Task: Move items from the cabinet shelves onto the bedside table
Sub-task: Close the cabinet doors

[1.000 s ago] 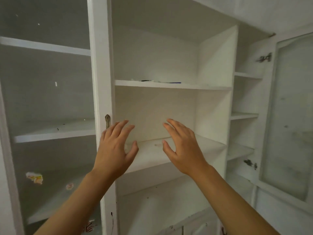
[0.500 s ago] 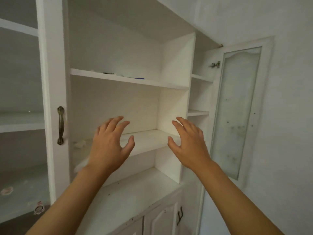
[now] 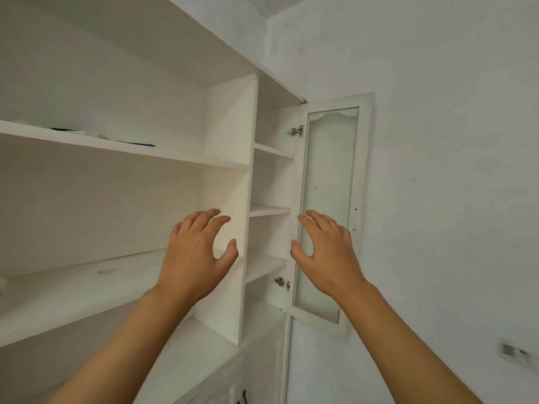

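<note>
- White painted wood makes up the cabinet (image 3: pixel 230 135), seen from below and to one side, with its wide shelves on the left and a narrow column of shelves on the right.
- Both bare hands are raised in front of it, palms forward: the left hand (image 3: pixel 194 253) before the upright divider, the right hand (image 3: pixel 328 253) before the frosted-glass door (image 3: pixel 328 205).
- Fingers of both hands are spread and loosely bent; nothing is grasped by either, and no contact with shelf or door can be made out.
- Items (image 3: pixel 128 141) are left lying flat on the upper shelf (image 3: pixel 186 158), well above and left of the hands; a blue tip and a dark edge are seen over the shelf lip, the rest hidden.
- The door is swung open against the wall (image 3: pixel 452 170), held by two metal hinges.
- A blurred socket (image 3: pixel 514 351) is seen low on the wall at right.
</note>
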